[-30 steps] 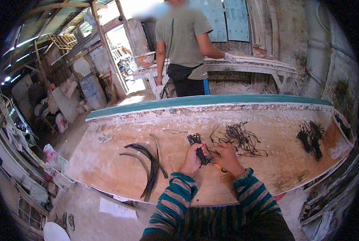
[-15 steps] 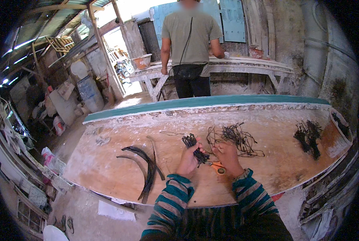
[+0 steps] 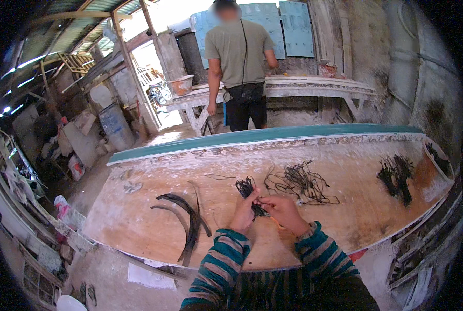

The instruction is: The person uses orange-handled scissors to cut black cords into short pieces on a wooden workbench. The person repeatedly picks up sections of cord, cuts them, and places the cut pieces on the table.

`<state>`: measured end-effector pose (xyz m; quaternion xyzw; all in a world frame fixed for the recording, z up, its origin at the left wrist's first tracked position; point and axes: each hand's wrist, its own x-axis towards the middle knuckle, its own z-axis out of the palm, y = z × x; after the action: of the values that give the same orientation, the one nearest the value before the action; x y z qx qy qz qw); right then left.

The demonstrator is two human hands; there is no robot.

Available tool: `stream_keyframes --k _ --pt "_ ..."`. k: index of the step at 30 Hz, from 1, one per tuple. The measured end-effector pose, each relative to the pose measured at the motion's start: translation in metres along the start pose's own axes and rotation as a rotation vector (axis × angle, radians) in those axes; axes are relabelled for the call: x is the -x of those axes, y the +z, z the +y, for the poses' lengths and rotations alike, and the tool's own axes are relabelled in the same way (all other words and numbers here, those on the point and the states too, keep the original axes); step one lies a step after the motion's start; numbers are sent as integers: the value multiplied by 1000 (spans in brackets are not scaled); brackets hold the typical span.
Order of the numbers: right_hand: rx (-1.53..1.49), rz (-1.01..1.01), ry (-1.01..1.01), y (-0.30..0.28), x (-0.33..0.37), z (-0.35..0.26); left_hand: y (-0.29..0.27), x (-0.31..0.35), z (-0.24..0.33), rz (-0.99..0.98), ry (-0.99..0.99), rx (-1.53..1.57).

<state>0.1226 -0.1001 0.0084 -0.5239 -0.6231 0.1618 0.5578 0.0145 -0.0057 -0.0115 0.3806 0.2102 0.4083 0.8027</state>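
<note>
My left hand [image 3: 243, 211] is closed around a bundle of black cords [image 3: 245, 186], whose looped ends stick up above the fingers. Against the bundle's side, my right hand [image 3: 287, 213] pinches with thumb and fingertips; what lies between them is too small to make out. Scissors with an orange handle [image 3: 277, 224] lie on the wooden tabletop [image 3: 138, 217], mostly hidden under the right hand. Just beyond that hand is a loose tangle of black cords [image 3: 300, 182]. Curved black strips [image 3: 192, 223] lie to the left of my hands.
More black cord bundles [image 3: 396, 176] lie at the right, beside a tipped tub [image 3: 435, 179]. A green-edged board [image 3: 268, 136] borders the table's far side. Beyond it a person [image 3: 239, 57] stands by a whitish workbench [image 3: 314, 85] bearing an orange basin [image 3: 181, 84].
My right hand has moved left onto the bundle and now covers most of the scissors. The person at the back has turned and drawn an arm back from the workbench.
</note>
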Motion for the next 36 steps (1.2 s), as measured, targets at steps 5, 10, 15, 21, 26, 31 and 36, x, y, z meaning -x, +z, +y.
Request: stream_keyframes --k 5,10,15,21,26,31,36 --pt "151 -34 -95 0 1 3 -13 -8 -2 -27 -55 104" --pt "300 -138 -72 -6 -1 3 -7 -7 -2 -30 -43 126" --pt "266 -103 -104 -14 -2 -12 -15 -11 -2 -80 2 210" --pt "573 46 143 -58 -10 30 -17 -12 6 -50 72 278" --pt "880 80 394 -111 1 53 -19 -15 8 -71 40 283" --pt "809 -26 509 -127 8 54 -13 -10 10 -65 13 267" --pt "833 15 616 -121 7 60 -9 -7 13 -79 20 257"
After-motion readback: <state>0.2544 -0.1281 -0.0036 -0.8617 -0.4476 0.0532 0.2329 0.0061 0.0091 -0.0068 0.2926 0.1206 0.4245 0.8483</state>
